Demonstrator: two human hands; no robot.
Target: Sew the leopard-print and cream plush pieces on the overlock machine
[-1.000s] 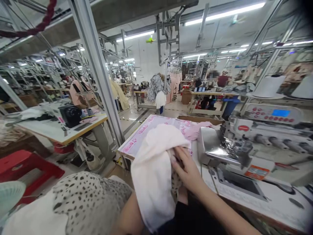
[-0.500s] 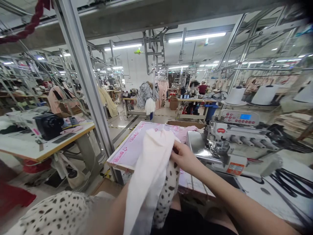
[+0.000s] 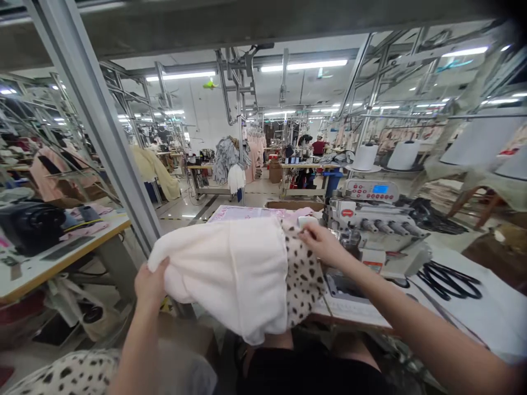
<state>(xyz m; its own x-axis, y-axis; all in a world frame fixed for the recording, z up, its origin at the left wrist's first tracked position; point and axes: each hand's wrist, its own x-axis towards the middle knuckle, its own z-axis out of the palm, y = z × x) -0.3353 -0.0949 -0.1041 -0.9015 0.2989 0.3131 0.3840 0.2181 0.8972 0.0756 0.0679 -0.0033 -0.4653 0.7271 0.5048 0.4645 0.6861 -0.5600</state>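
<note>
A soft white fabric piece (image 3: 230, 263) joined to dark-spotted cream fabric (image 3: 302, 274) stretches sideways between my hands, above my lap. My left hand (image 3: 151, 282) is closed on the white end. At the other side, my right hand (image 3: 323, 244) pinches the spotted part near its upper edge. A ruffled seam line runs where white and spotted cloth meet. Behind my right hand stands a sewing machine (image 3: 370, 219) with a blue display, its metal plate partly covered by the hand and cloth.
White thread cones (image 3: 403, 155) stand behind the machine. A coiled black cord (image 3: 450, 280) lies on the white table at right. More spotted fabric (image 3: 66, 373) is heaped at lower left. A metal post (image 3: 94, 120) rises at left, beside another sewing machine (image 3: 33, 225).
My hands have moved apart, spreading the bunched cloth out sideways. My left hand, hidden behind the fabric before, now shows at its left end. The view has turned to the right.
</note>
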